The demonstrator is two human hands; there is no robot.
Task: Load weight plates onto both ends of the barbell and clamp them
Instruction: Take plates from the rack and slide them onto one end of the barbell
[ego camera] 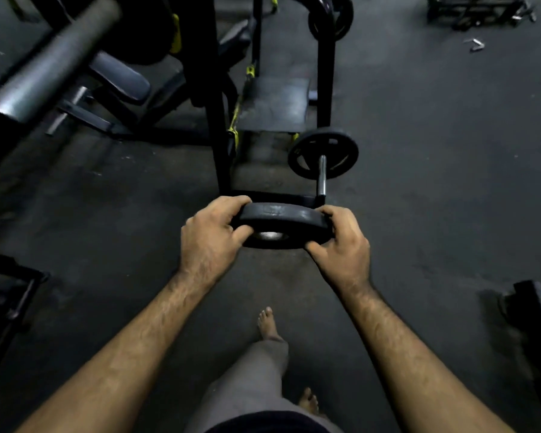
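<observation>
Flooring [434, 182], dark and rubbery, fills most of the frame, with a black rack [219, 126] rising through the upper centre and the thick end of a barbell [44, 73] slanting across the upper left. Just below the rack's right post, a storage peg [321, 176] carries one plate [323, 153], standing on edge. In the centre of the frame the person holds another weight plate [283, 225] nearly flat, well above the floor and apart from the bar. The left hand [210, 242] clamps its left rim, fingers over the top and thumb beneath; the right hand [341, 248] grips the opposite rim the same way, so both are closed on the plate. Both forearms reach forward, nearly straight. My guess is the plate is being carried toward the bar's end. Bare feet [267, 323] sit directly under the load, so a slipped grip would drop the plate onto the toes; tilting it upright to meet the bar could also pinch fingers.
</observation>
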